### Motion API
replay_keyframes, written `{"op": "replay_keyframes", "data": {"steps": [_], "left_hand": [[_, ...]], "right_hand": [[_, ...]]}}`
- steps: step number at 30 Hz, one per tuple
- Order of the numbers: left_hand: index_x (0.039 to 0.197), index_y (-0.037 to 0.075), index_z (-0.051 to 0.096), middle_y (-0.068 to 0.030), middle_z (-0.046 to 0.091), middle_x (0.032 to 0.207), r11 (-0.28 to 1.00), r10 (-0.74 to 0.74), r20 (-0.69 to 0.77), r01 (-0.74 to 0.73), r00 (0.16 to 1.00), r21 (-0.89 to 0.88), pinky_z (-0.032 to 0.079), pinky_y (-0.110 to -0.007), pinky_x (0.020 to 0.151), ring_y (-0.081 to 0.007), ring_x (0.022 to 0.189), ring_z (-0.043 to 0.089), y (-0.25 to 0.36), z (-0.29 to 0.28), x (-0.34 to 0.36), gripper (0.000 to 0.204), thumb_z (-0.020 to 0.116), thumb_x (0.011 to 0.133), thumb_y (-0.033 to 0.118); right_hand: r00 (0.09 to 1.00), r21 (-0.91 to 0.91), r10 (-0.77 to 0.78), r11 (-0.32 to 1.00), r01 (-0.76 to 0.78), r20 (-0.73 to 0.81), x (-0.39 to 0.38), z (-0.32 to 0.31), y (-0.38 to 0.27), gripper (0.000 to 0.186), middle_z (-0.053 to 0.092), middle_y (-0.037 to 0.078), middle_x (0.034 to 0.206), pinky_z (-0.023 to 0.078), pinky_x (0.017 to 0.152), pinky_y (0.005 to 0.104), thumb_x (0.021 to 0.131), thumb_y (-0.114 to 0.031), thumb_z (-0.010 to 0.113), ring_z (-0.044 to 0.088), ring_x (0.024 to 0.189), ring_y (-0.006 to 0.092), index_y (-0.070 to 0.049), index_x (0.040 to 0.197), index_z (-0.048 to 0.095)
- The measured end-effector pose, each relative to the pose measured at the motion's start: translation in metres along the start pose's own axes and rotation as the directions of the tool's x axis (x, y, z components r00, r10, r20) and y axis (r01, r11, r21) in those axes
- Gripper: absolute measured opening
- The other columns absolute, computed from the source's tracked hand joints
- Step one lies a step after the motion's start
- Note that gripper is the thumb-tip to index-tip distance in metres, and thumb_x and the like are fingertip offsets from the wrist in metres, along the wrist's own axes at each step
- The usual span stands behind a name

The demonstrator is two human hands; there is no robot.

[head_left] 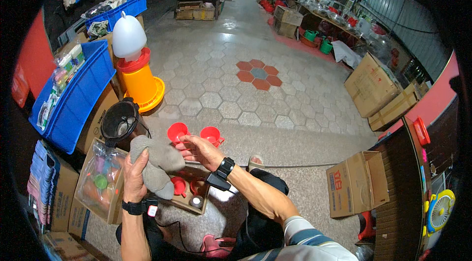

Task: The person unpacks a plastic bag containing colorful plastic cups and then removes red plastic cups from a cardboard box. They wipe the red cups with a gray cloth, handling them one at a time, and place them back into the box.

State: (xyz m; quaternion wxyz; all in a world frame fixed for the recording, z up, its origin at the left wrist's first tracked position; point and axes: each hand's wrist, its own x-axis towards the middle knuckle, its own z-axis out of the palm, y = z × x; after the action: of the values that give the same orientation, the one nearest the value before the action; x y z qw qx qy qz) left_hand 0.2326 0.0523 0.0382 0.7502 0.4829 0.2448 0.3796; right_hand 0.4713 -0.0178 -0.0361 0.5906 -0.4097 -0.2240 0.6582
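Two hands: both belong to the person with the camera and come up from the bottom of the view
Left hand [133,175]: its fingers are closed around a grey cloth [156,162], which is bunched up and hangs down past the palm
Right hand [199,150]: it holds a red cup [177,132] by the lower part, with the fingers curled around it; the fingertips sit just beside the top of the cloth
Red cup: it is up in the air in front of the person, with its open mouth facing up, touching the cloth or very close to it
Second red cup [212,135]: it is just to the right of the first one, behind the right hand; I cannot tell if a finger holds it
Wrists: a black watch [225,167] is on the right wrist and a black band [137,207] is on the left wrist
Open box [189,203]: it sits low in front of the person, under the hands, with more small red cups [179,185] inside
Black pot [121,122]: it stands to the left of the hands, on top of a cardboard box
Blue crate [78,98]: it is tilted on the left side, past the black pot
Yellow and red feeder [140,80]: it stands on the floor further back on the left, with a white dome [128,36] on top
Cardboard box [358,184]: it lies on the floor to the right, well away from the hands
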Motion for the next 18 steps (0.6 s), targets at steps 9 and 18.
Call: {"op": "replay_keyframes", "data": {"steps": [9, 18], "left_hand": [[0.121, 0.002, 0.063, -0.0003, 0.065, 0.109, 0.986, -0.101, 0.089, 0.088, 0.991, 0.145, 0.047, -0.028, 0.089, -0.0109, 0.097, 0.058, -0.017, 0.018, -0.005, 0.043, 0.063, 0.101, 0.04], [0.123, -0.002, 0.065, -0.0066, 0.069, 0.116, 0.918, -0.205, 0.089, 0.161, 0.975, 0.362, 0.05, -0.031, 0.092, -0.0153, 0.102, 0.064, 0.009, 0.004, 0.006, 0.036, 0.067, 0.097, 0.022]], "right_hand": [[0.995, 0.01, 0.024, 1.0, -0.025, 0.095, 0.013, 0.019, 0.024, 0.075, 0.058, 0.005, 0.138, 0.042, 0.107, 0.0341, 0.097, -0.069, 0.049, 0.055, 0.124, 0.018, -0.01, 0.142, 0.053], [0.98, -0.283, -0.03, 0.955, 0.087, 0.198, -0.014, 0.026, -0.009, 0.055, 0.063, 0.006, 0.133, 0.049, 0.101, 0.0351, 0.096, -0.034, 0.07, 0.061, 0.118, 0.0168, -0.006, 0.14, 0.054]]}}
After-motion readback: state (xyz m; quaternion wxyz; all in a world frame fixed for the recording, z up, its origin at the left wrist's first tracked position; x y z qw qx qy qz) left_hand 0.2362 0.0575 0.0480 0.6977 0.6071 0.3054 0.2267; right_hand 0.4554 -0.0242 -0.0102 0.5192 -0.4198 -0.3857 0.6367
